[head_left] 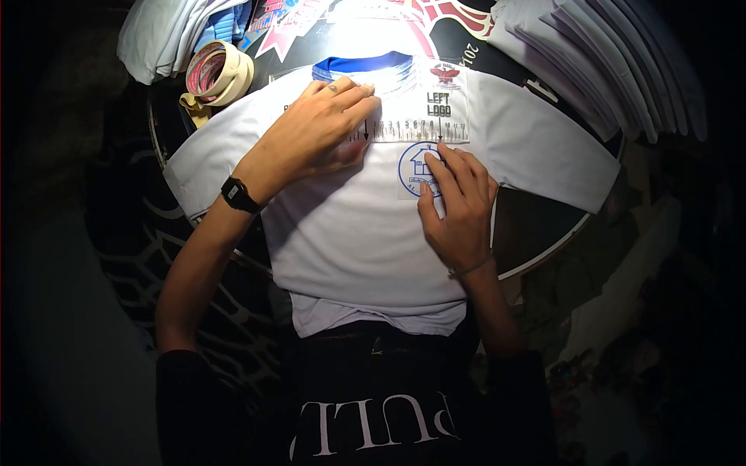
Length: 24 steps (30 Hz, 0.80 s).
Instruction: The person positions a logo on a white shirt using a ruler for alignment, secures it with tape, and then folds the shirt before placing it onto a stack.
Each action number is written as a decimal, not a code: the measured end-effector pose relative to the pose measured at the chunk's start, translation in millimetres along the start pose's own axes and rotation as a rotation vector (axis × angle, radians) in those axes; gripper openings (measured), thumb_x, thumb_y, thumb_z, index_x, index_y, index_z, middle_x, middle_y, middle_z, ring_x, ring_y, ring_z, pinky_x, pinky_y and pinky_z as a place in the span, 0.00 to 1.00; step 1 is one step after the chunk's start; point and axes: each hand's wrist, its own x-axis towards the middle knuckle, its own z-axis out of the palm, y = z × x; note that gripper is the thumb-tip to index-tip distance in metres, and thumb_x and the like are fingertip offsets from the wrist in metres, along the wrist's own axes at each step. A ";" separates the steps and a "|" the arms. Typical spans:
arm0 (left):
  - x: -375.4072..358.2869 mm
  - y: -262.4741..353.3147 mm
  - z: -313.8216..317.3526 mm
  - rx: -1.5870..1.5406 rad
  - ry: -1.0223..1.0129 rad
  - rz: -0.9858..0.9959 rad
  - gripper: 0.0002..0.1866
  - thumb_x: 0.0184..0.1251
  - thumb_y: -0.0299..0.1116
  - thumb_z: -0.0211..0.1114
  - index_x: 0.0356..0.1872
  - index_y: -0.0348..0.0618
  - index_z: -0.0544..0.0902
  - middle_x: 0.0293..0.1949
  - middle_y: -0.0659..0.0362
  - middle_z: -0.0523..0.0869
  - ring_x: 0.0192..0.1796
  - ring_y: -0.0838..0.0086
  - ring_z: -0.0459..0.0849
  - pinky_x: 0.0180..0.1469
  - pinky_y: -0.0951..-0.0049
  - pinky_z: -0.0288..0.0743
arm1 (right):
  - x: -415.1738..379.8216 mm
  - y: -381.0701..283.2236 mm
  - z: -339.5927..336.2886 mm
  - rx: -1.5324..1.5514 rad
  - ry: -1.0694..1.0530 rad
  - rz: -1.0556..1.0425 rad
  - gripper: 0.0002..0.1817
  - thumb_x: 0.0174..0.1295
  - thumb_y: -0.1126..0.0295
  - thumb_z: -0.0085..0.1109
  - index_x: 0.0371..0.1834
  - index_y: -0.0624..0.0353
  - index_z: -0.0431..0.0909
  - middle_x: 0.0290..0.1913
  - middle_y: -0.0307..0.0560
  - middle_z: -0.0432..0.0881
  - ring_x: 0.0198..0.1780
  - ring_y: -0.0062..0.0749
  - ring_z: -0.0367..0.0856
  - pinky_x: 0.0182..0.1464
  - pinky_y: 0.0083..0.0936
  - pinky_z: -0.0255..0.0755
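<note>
We see matt, smooth white cloth in the shirt (357, 233), gently creased at its hem, with blue cloth inside the collar (350, 62). The ruler (408, 132) looks like clear, glossy plastic, catching the light; the round blue logo (412, 167) sits on thin, see-through film. Near the worktop's far left edge, the tape rolls (233, 74) look like matt, cream paper. We find soft, matt folded cloth in the left stack (159, 39) and right stack (579, 66), at the far corners. The worktop (536, 221) is dark; we cannot tell its material. The wristwatch (239, 194) looks like black plastic.
</note>
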 end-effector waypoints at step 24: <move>-1.3 1.0 4.4 0.011 0.027 -0.003 0.33 0.57 0.32 0.79 0.66 0.41 0.79 0.70 0.51 0.80 0.66 0.57 0.78 0.69 0.60 0.73 | 0.6 1.4 0.1 0.011 0.020 0.006 0.22 0.61 0.70 0.70 0.61 0.57 0.86 0.65 0.50 0.81 0.67 0.42 0.77 0.68 0.40 0.63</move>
